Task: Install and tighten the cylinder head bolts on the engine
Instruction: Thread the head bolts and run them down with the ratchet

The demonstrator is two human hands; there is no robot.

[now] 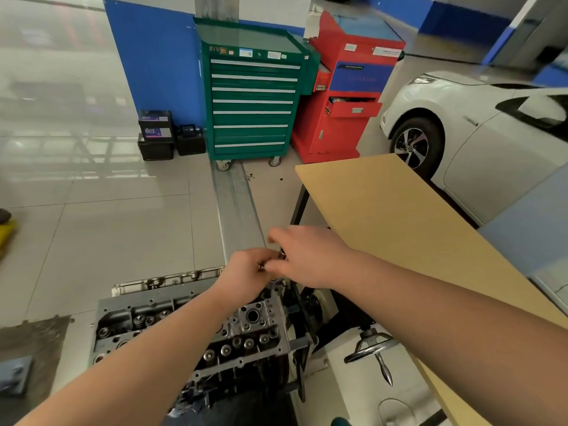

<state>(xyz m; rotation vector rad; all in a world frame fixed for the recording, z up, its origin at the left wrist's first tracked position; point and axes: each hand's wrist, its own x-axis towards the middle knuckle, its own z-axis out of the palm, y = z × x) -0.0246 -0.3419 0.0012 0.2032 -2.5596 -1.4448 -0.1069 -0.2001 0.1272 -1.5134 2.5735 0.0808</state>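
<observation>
The engine's grey cylinder head (246, 333) lies below me on a stand, its top full of round holes and valve parts. Both hands meet above its far right corner. My left hand (246, 272) has its fingers curled around a small metal tool or bolt (281, 256), most of which is hidden. My right hand (302, 256) reaches in from the right and pinches the same metal piece with fingertips and thumb. What exactly the piece is cannot be told.
A tan tabletop (399, 229) stretches along the right. The stand's metal handwheel (370, 348) sticks out at lower right. A green tool cabinet (252, 96), a red cabinet (344, 96), black batteries (155, 133) and a white car (476, 133) stand beyond on the tiled floor.
</observation>
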